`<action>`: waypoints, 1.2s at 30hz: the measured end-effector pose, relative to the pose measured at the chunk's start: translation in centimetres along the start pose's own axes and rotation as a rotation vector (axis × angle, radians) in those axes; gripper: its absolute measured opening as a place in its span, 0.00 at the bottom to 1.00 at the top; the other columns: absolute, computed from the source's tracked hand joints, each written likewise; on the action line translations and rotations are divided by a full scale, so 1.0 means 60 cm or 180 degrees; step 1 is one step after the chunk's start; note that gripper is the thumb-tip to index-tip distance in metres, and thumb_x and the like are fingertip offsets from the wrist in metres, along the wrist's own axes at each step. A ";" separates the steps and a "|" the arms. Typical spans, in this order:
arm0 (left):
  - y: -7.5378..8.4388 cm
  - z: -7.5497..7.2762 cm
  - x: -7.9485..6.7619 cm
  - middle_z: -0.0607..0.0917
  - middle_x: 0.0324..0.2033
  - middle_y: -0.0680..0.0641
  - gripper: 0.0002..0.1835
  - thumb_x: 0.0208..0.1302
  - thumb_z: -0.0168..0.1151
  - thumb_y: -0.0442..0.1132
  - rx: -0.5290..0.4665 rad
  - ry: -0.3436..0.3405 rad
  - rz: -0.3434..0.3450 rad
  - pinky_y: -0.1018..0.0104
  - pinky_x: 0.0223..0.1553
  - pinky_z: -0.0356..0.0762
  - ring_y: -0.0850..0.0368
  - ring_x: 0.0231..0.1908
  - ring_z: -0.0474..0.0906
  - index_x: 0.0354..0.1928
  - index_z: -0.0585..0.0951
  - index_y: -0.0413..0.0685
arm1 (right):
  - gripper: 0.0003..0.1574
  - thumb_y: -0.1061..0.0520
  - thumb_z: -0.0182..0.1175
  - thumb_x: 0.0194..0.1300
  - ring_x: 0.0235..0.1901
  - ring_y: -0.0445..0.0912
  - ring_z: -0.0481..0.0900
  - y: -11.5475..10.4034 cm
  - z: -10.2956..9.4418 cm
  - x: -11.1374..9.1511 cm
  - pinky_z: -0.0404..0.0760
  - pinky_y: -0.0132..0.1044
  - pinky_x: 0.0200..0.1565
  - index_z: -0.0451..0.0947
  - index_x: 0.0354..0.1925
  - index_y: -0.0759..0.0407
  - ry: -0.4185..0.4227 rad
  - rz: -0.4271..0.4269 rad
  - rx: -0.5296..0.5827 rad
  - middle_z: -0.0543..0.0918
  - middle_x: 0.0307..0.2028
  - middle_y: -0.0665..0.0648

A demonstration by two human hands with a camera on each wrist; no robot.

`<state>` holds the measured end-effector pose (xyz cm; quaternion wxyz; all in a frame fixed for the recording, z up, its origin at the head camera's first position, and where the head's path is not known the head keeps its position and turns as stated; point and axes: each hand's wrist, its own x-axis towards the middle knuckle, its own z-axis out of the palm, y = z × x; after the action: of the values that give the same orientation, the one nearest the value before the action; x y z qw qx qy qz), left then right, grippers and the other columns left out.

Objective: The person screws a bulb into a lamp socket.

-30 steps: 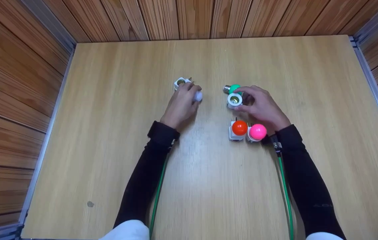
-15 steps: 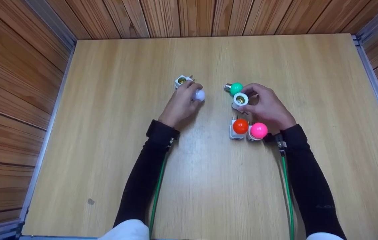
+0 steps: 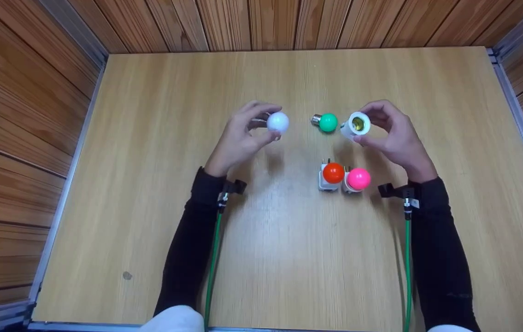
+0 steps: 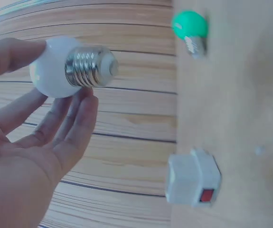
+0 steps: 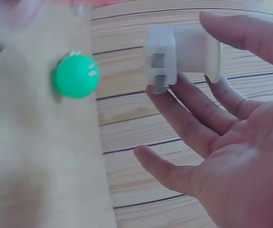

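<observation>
My left hand (image 3: 240,138) pinches a white light bulb (image 3: 278,122) above the table between thumb and fingers. In the left wrist view, the bulb's silver screw base (image 4: 86,66) points away from the palm. My right hand (image 3: 399,138) grips a white plug-in lamp socket (image 3: 349,130), also raised. Its round mouth with a brass lining faces up toward the head camera, and two flat metal prongs show in the right wrist view. Between the hands a green bulb (image 3: 328,122) lies on its side on the table.
An orange-red bulb (image 3: 333,173) and a pink bulb (image 3: 359,179) sit in white plug-in sockets, side by side, nearer the body. Another white socket with a red switch (image 4: 206,195) stands on the table, hidden behind the left hand in the head view. Wooden walls (image 3: 270,25) enclose the table.
My left hand has lifted the white bulb off the table area beside the spare socket. The right hand has raised its socket and carried it rightward, away from the green bulb.
</observation>
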<state>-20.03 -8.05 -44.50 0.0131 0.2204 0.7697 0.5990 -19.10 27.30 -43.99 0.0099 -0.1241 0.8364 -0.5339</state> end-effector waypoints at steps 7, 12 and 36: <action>0.031 -0.014 -0.018 0.83 0.56 0.40 0.24 0.66 0.72 0.30 -0.0814 0.0041 0.0330 0.59 0.64 0.87 0.50 0.56 0.83 0.64 0.81 0.32 | 0.32 0.77 0.70 0.58 0.54 0.45 0.85 -0.035 0.000 -0.021 0.82 0.28 0.62 0.76 0.60 0.66 0.0080 -0.0398 0.0809 0.90 0.51 0.51; 0.042 -0.023 -0.030 0.83 0.56 0.47 0.24 0.65 0.70 0.28 -0.1209 0.0155 0.0330 0.59 0.66 0.86 0.52 0.56 0.83 0.63 0.81 0.29 | 0.31 0.77 0.68 0.58 0.47 0.46 0.86 -0.051 0.006 -0.027 0.87 0.28 0.47 0.76 0.59 0.65 0.0048 -0.0442 0.1158 0.89 0.50 0.55; 0.059 -0.018 -0.047 0.83 0.60 0.34 0.25 0.63 0.68 0.24 -0.1339 0.0303 0.0396 0.58 0.65 0.86 0.48 0.59 0.83 0.63 0.78 0.26 | 0.32 0.75 0.68 0.62 0.52 0.43 0.86 -0.059 0.038 -0.027 0.90 0.27 0.51 0.77 0.65 0.70 0.0010 -0.0524 0.0940 0.85 0.55 0.50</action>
<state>-16.67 -9.38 -41.60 -0.0146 0.2313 0.6125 0.7557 -16.49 24.20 -41.99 -0.0171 -0.1885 0.7359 -0.6501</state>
